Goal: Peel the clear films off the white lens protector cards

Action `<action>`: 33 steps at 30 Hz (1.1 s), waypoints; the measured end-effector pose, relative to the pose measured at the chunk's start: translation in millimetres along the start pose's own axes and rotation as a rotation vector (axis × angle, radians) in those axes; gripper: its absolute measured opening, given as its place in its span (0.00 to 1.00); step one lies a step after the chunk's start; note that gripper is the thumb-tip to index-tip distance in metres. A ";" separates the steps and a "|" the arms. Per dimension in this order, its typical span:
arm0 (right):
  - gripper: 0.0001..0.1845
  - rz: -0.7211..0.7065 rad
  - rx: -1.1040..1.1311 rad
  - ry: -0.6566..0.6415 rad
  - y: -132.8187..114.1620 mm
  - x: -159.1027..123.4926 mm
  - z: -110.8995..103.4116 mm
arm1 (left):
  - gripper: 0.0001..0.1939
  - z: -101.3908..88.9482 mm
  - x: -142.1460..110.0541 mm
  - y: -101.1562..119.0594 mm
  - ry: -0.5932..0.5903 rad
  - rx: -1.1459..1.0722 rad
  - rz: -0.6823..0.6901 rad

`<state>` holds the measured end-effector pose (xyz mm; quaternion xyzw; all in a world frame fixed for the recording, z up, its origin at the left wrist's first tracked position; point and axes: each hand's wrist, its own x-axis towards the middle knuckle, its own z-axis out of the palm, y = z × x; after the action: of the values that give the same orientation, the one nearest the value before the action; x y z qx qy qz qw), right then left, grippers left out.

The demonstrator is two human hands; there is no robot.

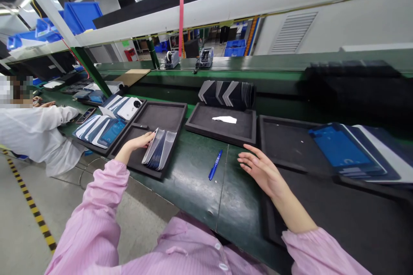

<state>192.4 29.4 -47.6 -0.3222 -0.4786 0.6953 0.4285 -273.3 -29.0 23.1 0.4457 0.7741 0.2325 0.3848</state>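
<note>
My left hand [140,141] is at the upper left edge of a fanned stack of thin panels [159,149], its fingers closed against the outermost one. The panels are dark with pale edges and lean in a black foam tray [163,114]. My right hand [260,169] hovers over the bench, palm turned inward, fingers apart and holding nothing. Between the hands a blue pen [215,165] lies on the green bench [193,172]. Just beyond my right hand is a smaller black tray [222,131] with a torn white paper piece [225,119] in it.
More dark panels [227,94] stand in a row behind the small tray. Blue-filmed panels [345,148] lie at right over large black trays [290,139]; others [111,131] lie at left. Tape dispensers [205,57] stand on the back ledge. A co-worker's white sleeve [48,120] is at far left.
</note>
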 end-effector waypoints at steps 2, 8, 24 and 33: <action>0.25 0.019 0.020 -0.004 -0.4 -0.4 1.8 | 0.20 -1.7 1.4 1.4 0.002 -0.033 -0.006; 0.25 0.056 0.045 -0.011 1.5 -0.4 3.7 | 0.30 -2.0 16.6 0.4 -0.019 -0.055 -0.054; 0.25 0.043 -0.018 -0.010 3.2 -1.2 2.8 | 0.35 3.7 25.6 6.8 0.001 0.151 0.144; 0.26 0.061 -0.006 -0.066 4.1 2.5 -4.6 | 0.18 14.8 46.7 -26.7 0.179 0.136 0.488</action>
<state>194.1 32.7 -53.1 -0.3150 -0.4846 0.7168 0.3900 -289.4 -1.4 -22.7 0.6214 0.6886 0.3044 0.2167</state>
